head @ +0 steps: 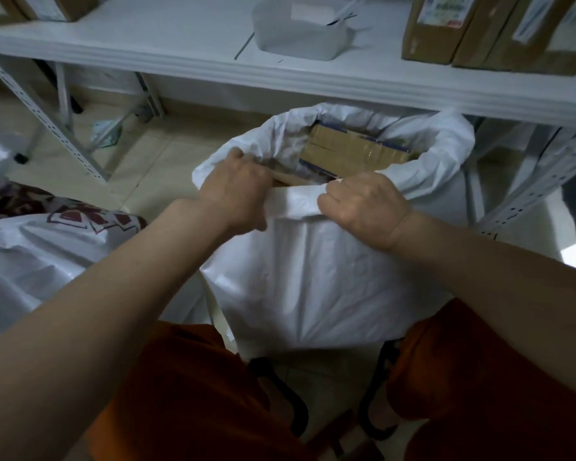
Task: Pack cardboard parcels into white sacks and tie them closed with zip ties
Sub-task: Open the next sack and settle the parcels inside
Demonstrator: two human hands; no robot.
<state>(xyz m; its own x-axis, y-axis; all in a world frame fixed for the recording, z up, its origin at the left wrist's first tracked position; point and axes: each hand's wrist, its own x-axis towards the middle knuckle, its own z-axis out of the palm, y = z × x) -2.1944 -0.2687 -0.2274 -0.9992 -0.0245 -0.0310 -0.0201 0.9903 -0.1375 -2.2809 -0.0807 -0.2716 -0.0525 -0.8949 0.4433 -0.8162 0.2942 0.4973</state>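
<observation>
Two hands pinch the near rim of a white sack that stands open between the person's knees: the left hand and the right hand are both closed tight on the folded edge. Inside, toward twelve o'clock, a cardboard parcel lies below the mouth. Directly beyond, a white shelf overhangs the sack's far rim. On it sit a grey tub at twelve and brown boxes at two. Another white sack lies at nine, beside a patterned cloth.
</observation>
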